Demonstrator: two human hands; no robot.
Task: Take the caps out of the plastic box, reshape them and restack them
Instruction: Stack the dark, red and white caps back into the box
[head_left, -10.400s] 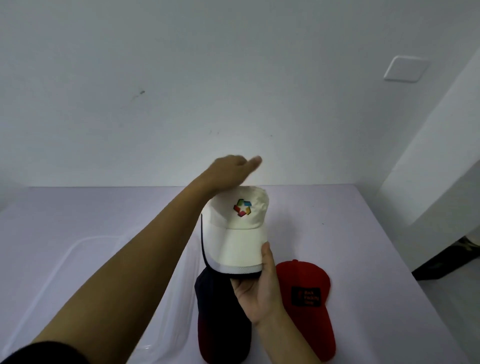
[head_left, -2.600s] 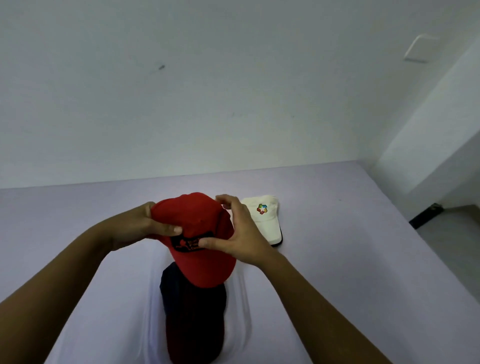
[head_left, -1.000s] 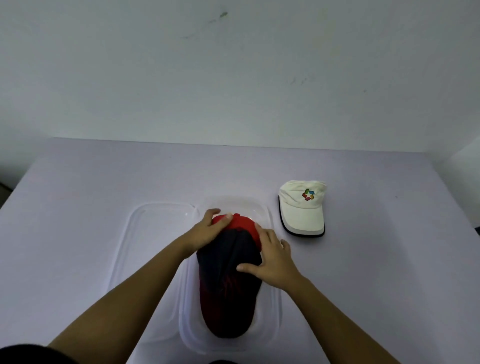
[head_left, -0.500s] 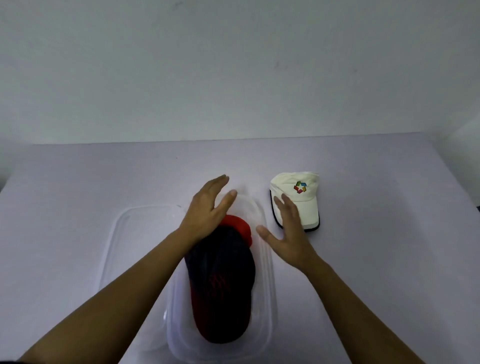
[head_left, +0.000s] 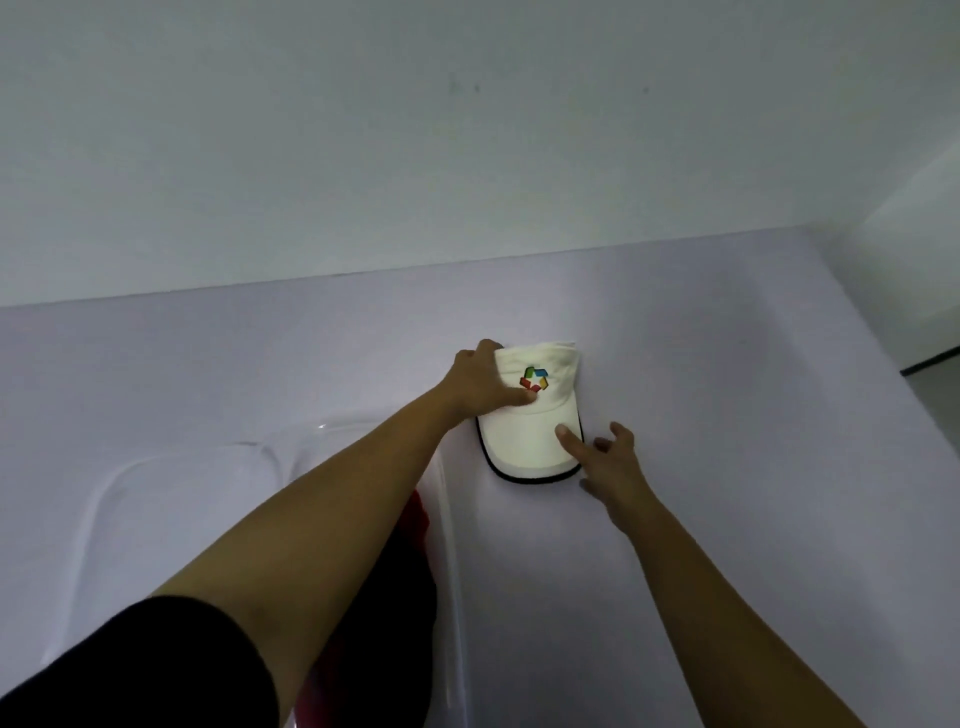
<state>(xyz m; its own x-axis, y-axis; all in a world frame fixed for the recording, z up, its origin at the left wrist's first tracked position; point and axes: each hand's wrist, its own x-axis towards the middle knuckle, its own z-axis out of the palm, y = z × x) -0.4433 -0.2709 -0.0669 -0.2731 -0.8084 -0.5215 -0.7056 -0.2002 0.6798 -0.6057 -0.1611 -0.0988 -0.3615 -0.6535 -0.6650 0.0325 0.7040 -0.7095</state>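
Observation:
A white cap (head_left: 524, 436) with a coloured logo and a dark-edged brim lies on the lilac table, just right of the clear plastic box (head_left: 451, 525). My left hand (head_left: 478, 382) grips the left side of its crown, thumb on the front by the logo. My right hand (head_left: 608, 460) is at the brim's right edge, thumb resting on the brim and fingers spread beside it. Inside the box lie a red cap (head_left: 418, 519) and a dark cap (head_left: 400, 623), both largely hidden behind my left forearm.
The box's clear lid (head_left: 156, 478) lies flat on the table to the left of the box. A white wall runs along the table's far edge. The table's right edge drops off at the far right.
Both hands left the caps in the box and moved right to the white cap. My left hand now grips its crown, and my right thumb rests on its brim.

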